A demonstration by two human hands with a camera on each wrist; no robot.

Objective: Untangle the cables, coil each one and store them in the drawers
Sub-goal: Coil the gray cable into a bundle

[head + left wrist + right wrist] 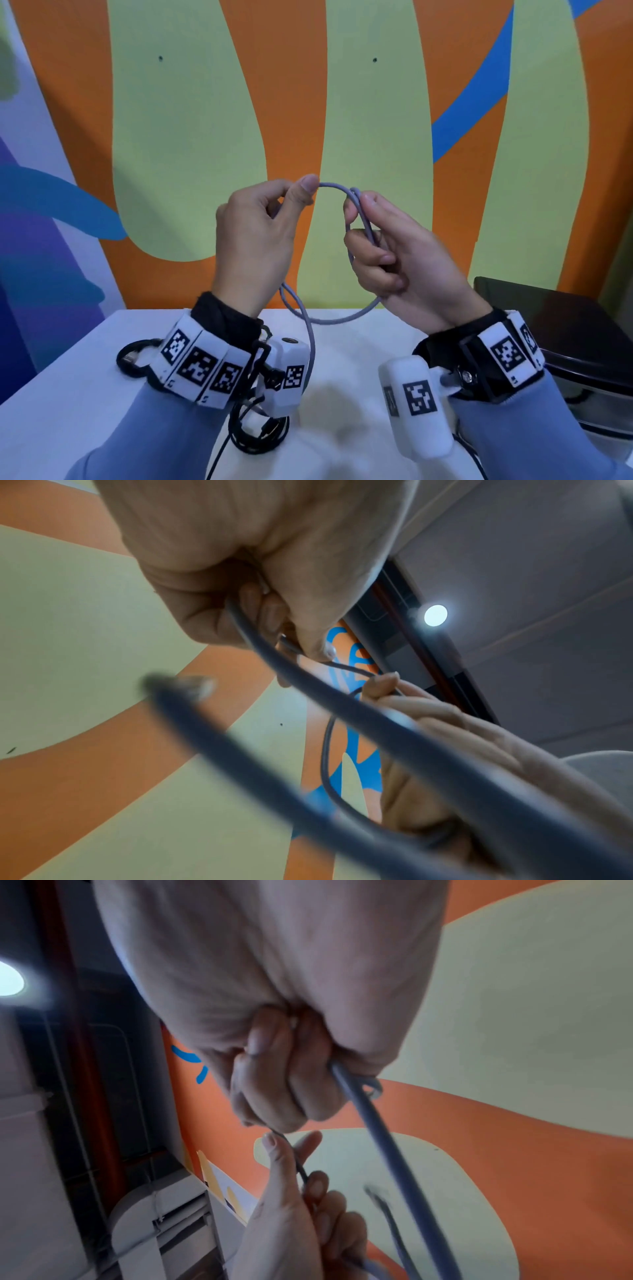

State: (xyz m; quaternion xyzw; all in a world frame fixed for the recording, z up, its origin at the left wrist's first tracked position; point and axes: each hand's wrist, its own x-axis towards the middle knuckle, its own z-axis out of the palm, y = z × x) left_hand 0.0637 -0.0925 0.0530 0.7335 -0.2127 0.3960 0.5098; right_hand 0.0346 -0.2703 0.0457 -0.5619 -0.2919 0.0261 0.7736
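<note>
- One cable, the grey cable [330,320], is in work now; it is held up in the air above the white table [68,394], between the two hands.
- The right hand [394,253] has its fingers curled around the loops that are already gathered, so it grips the bundle of the coil.
- The left hand [257,233] pinches the free strand between thumb and forefinger near the top of the loop and seems to lead it toward the other hand.
- I judge that the coiling of this cable is in the middle: a few turns are in the right hand, but a tail hangs down from the loop to the table and is not yet wound.
- Two black cables lie on the table: one black coil [132,358] beside the left wrist, which looks finished, and one black bundle [255,433] under the left forearm; if that one is tidy, I cannot tell.
- The dark drawer unit [565,329] stands at the right edge of the table. No cable is visible in it, so the storing seems to remain for all cables.
- The grey cable is thin, round and smooth, and it keeps a clean curve. In the left wrist view its connector end [192,685] appears blurred, near the camera.
</note>
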